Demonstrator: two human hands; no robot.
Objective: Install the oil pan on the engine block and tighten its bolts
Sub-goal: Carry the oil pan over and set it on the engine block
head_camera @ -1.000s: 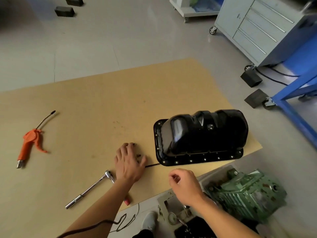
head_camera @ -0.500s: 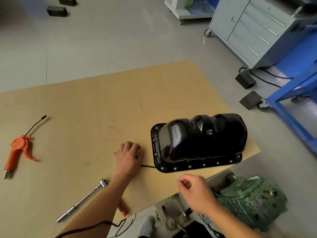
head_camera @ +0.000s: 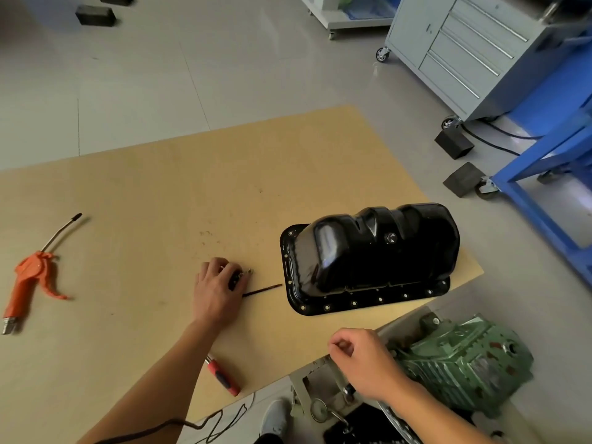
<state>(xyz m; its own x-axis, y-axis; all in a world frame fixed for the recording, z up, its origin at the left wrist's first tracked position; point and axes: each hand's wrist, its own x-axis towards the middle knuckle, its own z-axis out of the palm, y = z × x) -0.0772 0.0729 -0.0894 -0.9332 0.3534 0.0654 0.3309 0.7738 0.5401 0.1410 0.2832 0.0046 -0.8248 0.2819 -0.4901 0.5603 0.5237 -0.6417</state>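
The black oil pan [head_camera: 368,254] lies dome up on the tan board [head_camera: 192,203], its bolt-hole flange flat on the wood. At the lower right, off the board, the green engine block [head_camera: 464,357] lies on the floor. My left hand [head_camera: 217,291] rests on the board left of the pan, fingers curled around small dark bolts [head_camera: 236,278]; one loose bolt [head_camera: 250,270] lies just beyond the fingertips. My right hand [head_camera: 362,360] hovers at the block's left end, fingers curled, thumb against forefinger, nothing visible in it.
A thin dark rod [head_camera: 262,290] lies between my left hand and the pan. A red-handled tool [head_camera: 224,378] pokes out under my left forearm. An orange air blow gun [head_camera: 32,277] lies far left. A grey drawer cabinet [head_camera: 464,49] and blue frame [head_camera: 544,174] stand at right.
My left hand went from flat on the board to fingers curled around the bolts. My right hand shifted right toward the engine block. The view drifted, and my forearm now covers the silver ratchet.
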